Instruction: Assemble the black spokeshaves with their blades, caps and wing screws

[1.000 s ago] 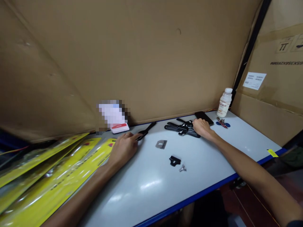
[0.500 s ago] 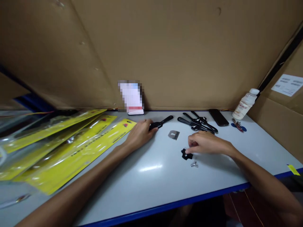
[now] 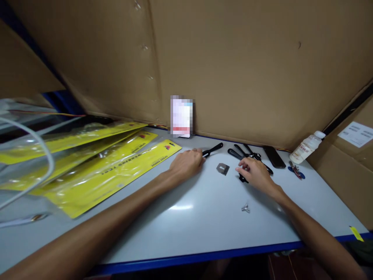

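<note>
My left hand (image 3: 186, 163) rests on the white table (image 3: 180, 225) with its fingers closed over one end of a black handled tool (image 3: 213, 149). My right hand (image 3: 254, 172) holds a small black bracket (image 3: 242, 178) just off the tabletop. A small grey metal plate (image 3: 223, 168) lies between the two hands. Nearer the front edge sits a silver wing nut (image 3: 245, 209). A pile of black handled tools (image 3: 249, 155) lies just beyond my right hand.
Yellow packaging cards in clear sleeves (image 3: 96, 167) cover the table's left side. A black phone (image 3: 274, 156), a white bottle (image 3: 307, 147) and a small item on blue discs (image 3: 296, 171) sit at the back right. Cardboard walls (image 3: 233, 66) close the back.
My right hand left the tool pile, came down to the black bracket and lifted it away from the wing nut toward the metal plate. The view swung left; my left hand kept its grip.
</note>
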Demonstrator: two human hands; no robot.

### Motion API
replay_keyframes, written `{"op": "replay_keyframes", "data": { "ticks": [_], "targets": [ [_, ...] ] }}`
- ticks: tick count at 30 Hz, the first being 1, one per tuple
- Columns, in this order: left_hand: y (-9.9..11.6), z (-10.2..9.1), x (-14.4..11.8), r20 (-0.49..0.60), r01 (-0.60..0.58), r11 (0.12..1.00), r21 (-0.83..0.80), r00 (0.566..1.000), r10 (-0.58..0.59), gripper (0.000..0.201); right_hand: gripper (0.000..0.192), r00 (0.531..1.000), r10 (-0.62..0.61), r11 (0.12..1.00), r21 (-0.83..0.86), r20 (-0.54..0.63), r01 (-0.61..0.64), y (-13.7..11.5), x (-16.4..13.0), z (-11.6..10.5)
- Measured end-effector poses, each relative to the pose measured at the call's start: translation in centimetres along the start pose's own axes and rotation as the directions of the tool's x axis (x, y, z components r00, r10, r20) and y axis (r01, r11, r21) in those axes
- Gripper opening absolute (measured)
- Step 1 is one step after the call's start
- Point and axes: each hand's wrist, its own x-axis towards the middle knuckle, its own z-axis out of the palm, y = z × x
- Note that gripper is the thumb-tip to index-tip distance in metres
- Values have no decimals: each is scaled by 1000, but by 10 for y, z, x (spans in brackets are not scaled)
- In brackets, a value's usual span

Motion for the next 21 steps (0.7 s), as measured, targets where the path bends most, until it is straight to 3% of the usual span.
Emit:
{"op": "replay_keyframes", "data": {
  "ticks": [5,9,14,18,21],
  "targets": [
    [-3,-4,4,10,38,949,-312,999,-37,13,37,993,-119,988,-94,8,119,-26,4,20],
    [5,-2,3,136,92,758,-646,991,-4,28,26,994,-106,993,-56,31,108,-29,8,24],
    [25,5,-11,236,158,458,-875,965,117,33,25,993,-98,973,215,64,82,-20,9,24],
    [35,5,-22,300,223,377,-899,941,159,28,21,982,-75,817,576,174,-40,-13,3,24],
    [40,6,-28,358,295,351,-889,925,128,27,8,963,-86,702,702,257,-124,-11,-3,19]
  ]
}}
